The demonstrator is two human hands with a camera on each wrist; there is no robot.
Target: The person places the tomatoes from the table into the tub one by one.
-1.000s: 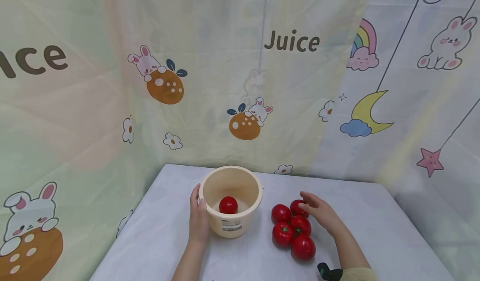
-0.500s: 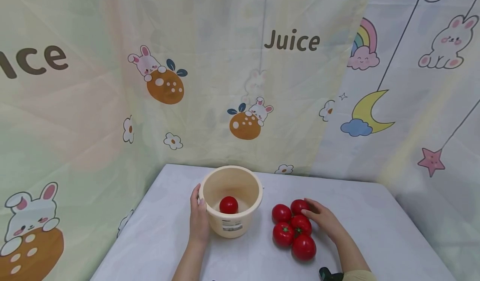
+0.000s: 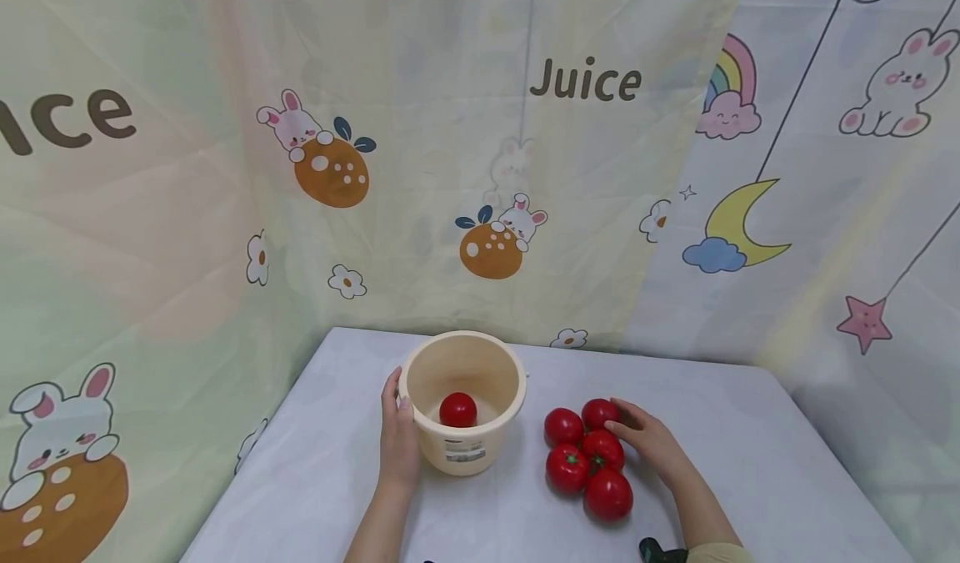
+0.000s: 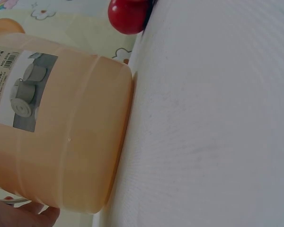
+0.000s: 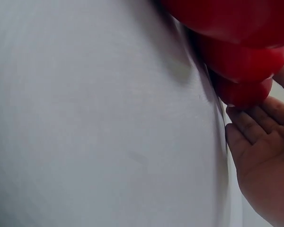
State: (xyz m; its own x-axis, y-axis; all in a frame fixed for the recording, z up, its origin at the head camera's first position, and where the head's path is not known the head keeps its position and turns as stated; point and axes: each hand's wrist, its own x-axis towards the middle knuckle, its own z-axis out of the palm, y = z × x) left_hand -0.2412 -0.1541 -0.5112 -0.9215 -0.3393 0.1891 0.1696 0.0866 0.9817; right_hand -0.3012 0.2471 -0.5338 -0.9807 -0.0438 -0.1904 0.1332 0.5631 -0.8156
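My left hand (image 3: 399,450) holds the side of a cream plastic bucket (image 3: 495,442), thumb near the rim. One red tomato (image 3: 457,410) lies inside it. In the left wrist view, curled fingers (image 4: 35,215) touch the lower side of the bucket, which bears a printed label (image 4: 31,90). To the right, several red tomatoes sit in a cluster on the table. My right hand (image 3: 654,446) grips the farthest tomato (image 3: 597,414), thumb on the near side and fingers behind. The right wrist view shows its fingers (image 5: 251,127) against that tomato, partly hidden by nearer tomatoes (image 5: 246,56).
A white cloth covers the table (image 3: 292,480). Two tomatoes with green stems, a front-left one (image 3: 566,470) and a middle one (image 3: 603,449), touch the front tomato (image 3: 608,495). Printed curtains (image 3: 420,146) stand behind and beside the table. A dark object (image 3: 662,551) shows at the right sleeve.
My right hand has lowered slightly and moved right, its fingers and thumb settling around the farthest tomato. The left hand and the bucket stay in place.
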